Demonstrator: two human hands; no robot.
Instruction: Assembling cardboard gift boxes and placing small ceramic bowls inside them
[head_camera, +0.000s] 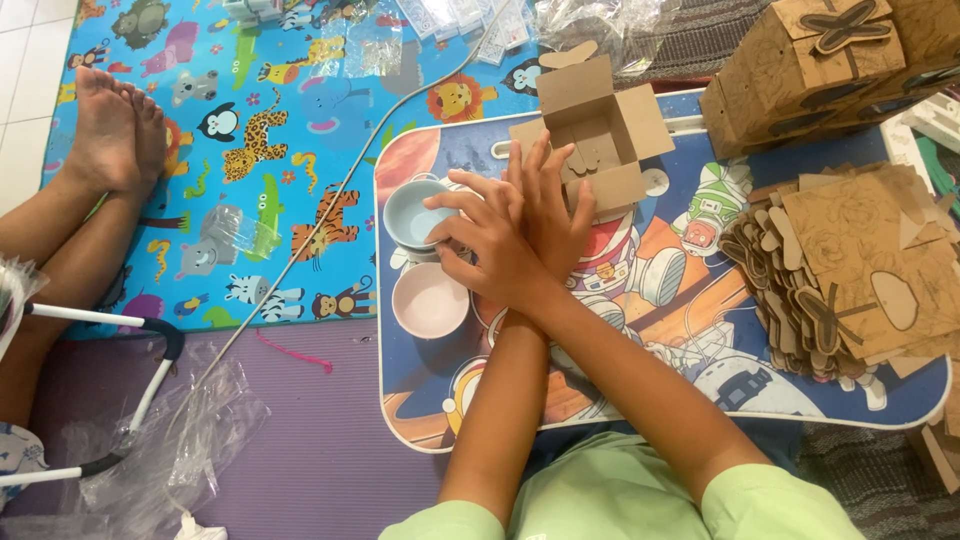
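Crossed hands: right hand (492, 243) touches blue bowl (415, 213) (pink bowl (430, 299) just below), left hand (549, 212) beside open cardboard box (592, 130)

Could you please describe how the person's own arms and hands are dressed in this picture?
Both hands are bare: the left hand and the right hand show no gloves, and no rings, watch or bracelets can be seen. The forearms are uncovered too. Short light green sleeves of a shirt end above the elbows, at the picture's lower edge.

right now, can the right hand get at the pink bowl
Probably yes: the right hand touches the blue bowl right beside the pink bowl, with nothing between them, though it lies crossed over the left hand.
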